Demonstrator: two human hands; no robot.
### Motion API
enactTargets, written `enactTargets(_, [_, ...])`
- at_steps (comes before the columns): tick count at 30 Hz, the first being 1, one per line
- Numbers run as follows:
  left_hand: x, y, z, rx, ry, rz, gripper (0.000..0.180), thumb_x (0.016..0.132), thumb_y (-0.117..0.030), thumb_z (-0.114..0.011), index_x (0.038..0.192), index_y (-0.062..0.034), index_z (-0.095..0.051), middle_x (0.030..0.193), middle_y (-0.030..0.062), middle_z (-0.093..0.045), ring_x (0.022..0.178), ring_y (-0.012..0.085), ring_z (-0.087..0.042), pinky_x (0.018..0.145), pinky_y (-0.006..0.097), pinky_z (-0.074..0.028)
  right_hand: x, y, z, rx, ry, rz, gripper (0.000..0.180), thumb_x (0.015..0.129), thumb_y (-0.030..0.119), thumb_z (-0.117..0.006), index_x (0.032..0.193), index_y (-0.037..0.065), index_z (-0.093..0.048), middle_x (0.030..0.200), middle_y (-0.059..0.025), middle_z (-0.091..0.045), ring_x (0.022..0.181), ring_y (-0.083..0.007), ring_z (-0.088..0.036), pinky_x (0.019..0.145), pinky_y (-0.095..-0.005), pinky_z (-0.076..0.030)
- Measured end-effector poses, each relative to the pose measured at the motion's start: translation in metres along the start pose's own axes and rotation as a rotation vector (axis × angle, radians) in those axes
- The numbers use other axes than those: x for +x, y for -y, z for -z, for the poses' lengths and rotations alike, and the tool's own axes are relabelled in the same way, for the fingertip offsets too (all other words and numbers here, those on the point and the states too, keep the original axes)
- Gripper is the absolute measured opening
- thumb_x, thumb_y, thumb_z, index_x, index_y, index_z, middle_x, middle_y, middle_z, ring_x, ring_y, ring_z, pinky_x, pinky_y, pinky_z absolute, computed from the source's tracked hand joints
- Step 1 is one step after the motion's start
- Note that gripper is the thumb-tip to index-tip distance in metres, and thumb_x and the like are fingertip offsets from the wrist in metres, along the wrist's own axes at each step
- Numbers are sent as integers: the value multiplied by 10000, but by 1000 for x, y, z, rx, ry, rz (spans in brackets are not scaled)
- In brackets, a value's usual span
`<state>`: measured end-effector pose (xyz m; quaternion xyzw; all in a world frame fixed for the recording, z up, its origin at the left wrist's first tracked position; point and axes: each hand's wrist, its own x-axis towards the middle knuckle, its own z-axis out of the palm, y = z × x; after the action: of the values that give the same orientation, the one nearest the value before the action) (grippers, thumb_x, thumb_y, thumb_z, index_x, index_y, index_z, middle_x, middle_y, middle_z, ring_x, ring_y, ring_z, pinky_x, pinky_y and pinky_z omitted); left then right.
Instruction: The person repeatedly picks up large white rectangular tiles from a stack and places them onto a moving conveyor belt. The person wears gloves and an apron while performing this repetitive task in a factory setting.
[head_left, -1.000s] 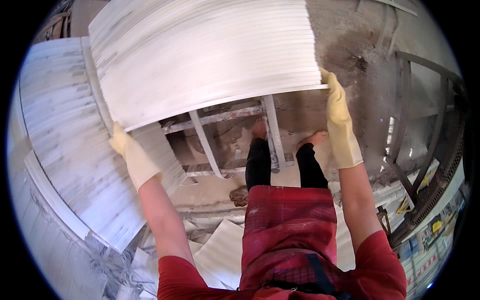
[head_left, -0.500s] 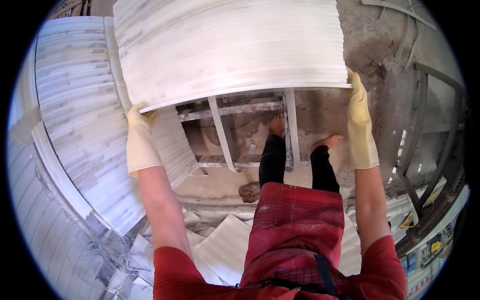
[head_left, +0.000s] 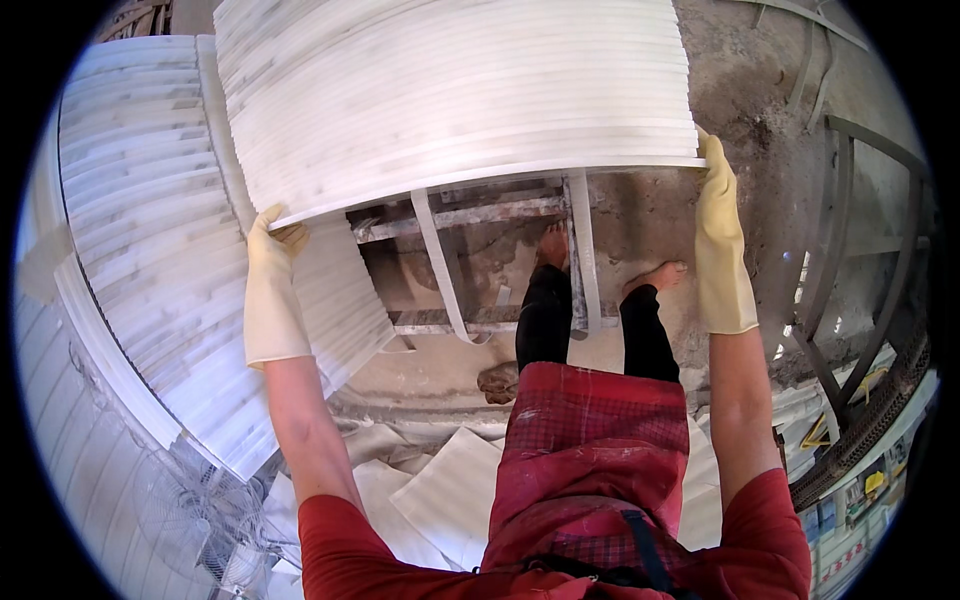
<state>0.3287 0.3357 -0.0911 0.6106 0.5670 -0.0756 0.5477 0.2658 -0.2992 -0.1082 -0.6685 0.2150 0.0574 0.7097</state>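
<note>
We stand over a rough, stained concrete floor [head_left: 760, 110], grey-brown and dusty. On it lies a pale metal frame [head_left: 470, 250] of flat bars. Left of the frame rises a tall stack of white ribbed sheets [head_left: 150, 260]; nearer than the frame, loose white pieces [head_left: 440, 480] litter the floor. Right of the frame stands a dark metal railing [head_left: 860, 270], with bright daylight beyond it. Light is strong and even.
</note>
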Motion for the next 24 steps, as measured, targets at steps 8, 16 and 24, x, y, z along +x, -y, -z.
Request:
enactTargets(8, [-6,-1,1,-9,12,32,548,790,-304,-731,1225,-10,-574,1195,251,-597,1110,446,-587,995,568,-479,-2,14,-6,-59,-69,-49,533,1087,315,-268,1390,-42,-522,1334,-146,-603,1259,-218,-536,1093,-342,-369])
enactTargets(16, [-16,55,27,-248,155,-148,435,820,-145,-714,1198,37,-601,1248,238,-593,1124,421,-592,990,578,-493,-34,-3,-6,6,-67,50,619,1067,437,-394,1443,-52,-441,1414,-219,-527,1307,-307,-508,1143,-419,-335])
enactTargets(24, [0,107,45,-230,59,-211,358,903,-222,-575,1096,56,-693,1263,223,-628,1259,360,-529,1064,515,-425,-103,5,-7,-145,-12,-50,600,1065,386,-406,1492,-34,-380,1470,-198,-481,1396,-279,-418,1171,-407,-290])
